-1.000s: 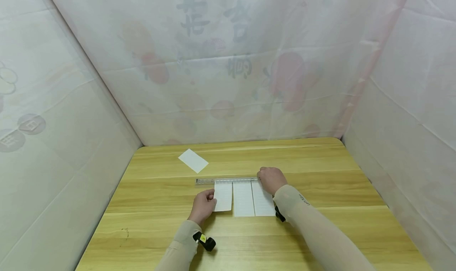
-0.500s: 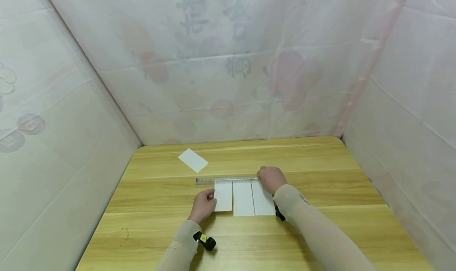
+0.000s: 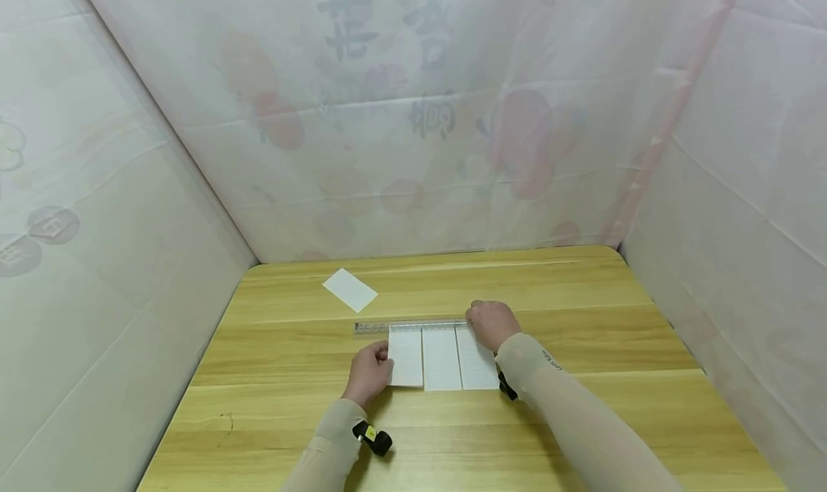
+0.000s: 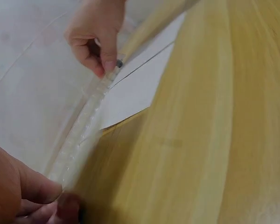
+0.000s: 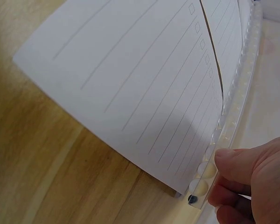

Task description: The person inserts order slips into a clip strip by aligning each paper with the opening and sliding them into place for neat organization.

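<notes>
A clear plastic strip (image 3: 371, 327), ruler-like with a row of round shapes, lies across the table. My right hand (image 3: 492, 325) pinches its right end between thumb and fingers, beside a dark dot at the tip. Below the strip sit three white note sheets: a left one (image 3: 405, 359), a middle one (image 3: 442, 359) and a right one (image 3: 476, 363). Printed lines and small boxes show on the nearest sheet (image 5: 130, 93) in the right wrist view. My left hand (image 3: 367, 372) holds the left sheet by its left edge; that sheet's near edge appears slightly raised.
Another white sheet (image 3: 350, 289) lies askew farther back on the wooden table (image 3: 549, 434). Pale printed cloth walls (image 3: 413, 176) stand along the back and both sides. A small black camera (image 3: 373, 438) is strapped to the left wrist.
The left sheet's near edge has come slightly down and toward the middle sheet, narrowing the gap between them. My right hand and the strip stay in place.
</notes>
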`<state>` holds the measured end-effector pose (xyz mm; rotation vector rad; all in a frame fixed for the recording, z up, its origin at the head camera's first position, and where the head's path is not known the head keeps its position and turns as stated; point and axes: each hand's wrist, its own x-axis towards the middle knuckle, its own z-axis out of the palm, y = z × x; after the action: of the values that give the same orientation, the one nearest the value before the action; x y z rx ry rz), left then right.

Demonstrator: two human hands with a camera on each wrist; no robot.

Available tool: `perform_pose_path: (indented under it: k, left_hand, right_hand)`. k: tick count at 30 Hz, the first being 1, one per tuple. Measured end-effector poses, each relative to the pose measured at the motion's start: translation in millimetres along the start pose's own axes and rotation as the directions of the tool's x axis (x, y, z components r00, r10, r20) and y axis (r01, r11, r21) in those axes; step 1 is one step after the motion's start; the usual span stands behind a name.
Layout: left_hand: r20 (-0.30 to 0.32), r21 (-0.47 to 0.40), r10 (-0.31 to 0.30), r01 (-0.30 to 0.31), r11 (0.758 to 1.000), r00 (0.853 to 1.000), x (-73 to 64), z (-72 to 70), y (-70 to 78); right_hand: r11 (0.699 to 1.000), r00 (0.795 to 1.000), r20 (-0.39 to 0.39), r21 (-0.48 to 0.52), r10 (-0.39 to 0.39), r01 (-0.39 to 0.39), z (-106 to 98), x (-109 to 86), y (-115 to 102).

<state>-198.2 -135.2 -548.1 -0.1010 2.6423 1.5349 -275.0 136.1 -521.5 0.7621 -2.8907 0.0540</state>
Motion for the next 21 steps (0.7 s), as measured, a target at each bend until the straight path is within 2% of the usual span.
perform_pose_path:
  k: [3,5,7,9,12,15,18,19,21]
  left_hand:
    - [-0.038,0.168,0.086,-0.079,0.983,0.996,-1.2,-3.5,6.1]
    - [-0.032,0.276,0.154,-0.139,0.951,0.988,-1.7,-6.4,9.8]
    - [0.016,0.365,0.208,-0.200,0.909,0.978,-2.5,-9.2,12.8]
    - [0.108,0.434,0.245,-0.268,0.860,0.963,-2.6,-11.0,14.2]
    - [0.250,0.507,0.262,-0.356,0.785,0.932,-3.6,-12.2,13.3]
    - [0.345,0.568,0.250,-0.413,0.712,0.905,-5.1,-12.1,10.4]
    - [0.391,0.625,0.246,-0.452,0.637,0.887,-5.4,-11.9,6.9]
    - [0.399,0.636,0.247,-0.460,0.620,0.883,-5.6,-11.8,6.1]
    - [0.407,0.649,0.244,-0.466,0.601,0.880,-5.3,-11.7,4.3]
  right_hand:
    - [1.000,1.000,0.005,-0.004,0.002,-0.002,0.3,0.5,0.7]
    - [1.000,1.000,0.006,-0.006,0.002,-0.002,0.2,0.6,1.0]
    - [1.000,1.000,0.006,-0.006,0.003,-0.003,-0.4,0.4,1.2]
    - [1.000,1.000,0.007,-0.005,0.006,-0.006,-0.5,0.4,1.4]
    - [1.000,1.000,0.007,0.000,0.009,-0.009,-0.2,0.5,1.9]
    - [1.000,1.000,0.003,0.008,0.009,-0.009,1.3,0.9,2.2]
    - [1.000,1.000,-0.006,0.013,0.003,-0.003,3.4,1.3,2.6]
    - [1.000,1.000,-0.009,0.014,0.001,-0.001,4.0,1.4,2.7]
    - [1.000,1.000,-0.012,0.014,-0.001,0.001,4.8,1.5,3.3]
